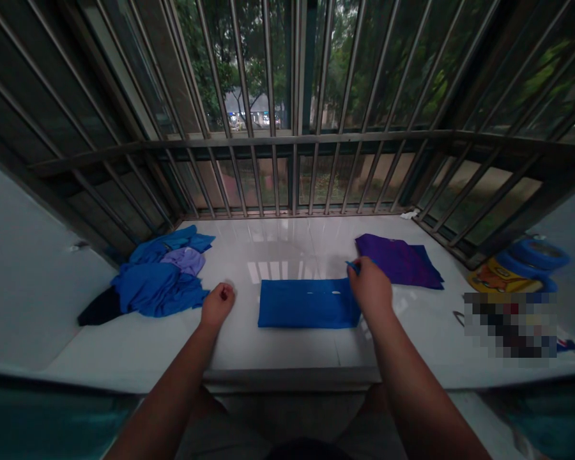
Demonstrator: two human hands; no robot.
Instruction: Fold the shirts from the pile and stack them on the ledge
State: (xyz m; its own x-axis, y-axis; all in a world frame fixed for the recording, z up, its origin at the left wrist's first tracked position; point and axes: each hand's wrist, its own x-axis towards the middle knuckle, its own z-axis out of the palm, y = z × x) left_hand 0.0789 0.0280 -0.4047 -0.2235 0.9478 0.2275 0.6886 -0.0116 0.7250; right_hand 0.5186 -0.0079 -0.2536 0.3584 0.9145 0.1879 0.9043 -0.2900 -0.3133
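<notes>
A blue cloth [301,303], folded into a flat rectangle with small white marks on it, lies in the middle of the white tiled ledge. My right hand [371,284] pinches its upper right corner, and a bit of blue pokes out past the fingertips. To the left of the cloth, my left hand [218,303] rests near the ledge with its fingers curled in and nothing seen in them. Beside that hand is a crumpled heap of blue clothes [156,287] with a lilac piece [184,260] among them. A folded purple cloth [397,259] lies beyond my right hand, over a blue one.
Metal window bars [294,137] close off the back and both sides of the ledge [287,354]. At the right stand blue round containers [539,255] and a yellow package [501,278], near a blurred-out patch. A dark cloth [100,306] sits at the far left.
</notes>
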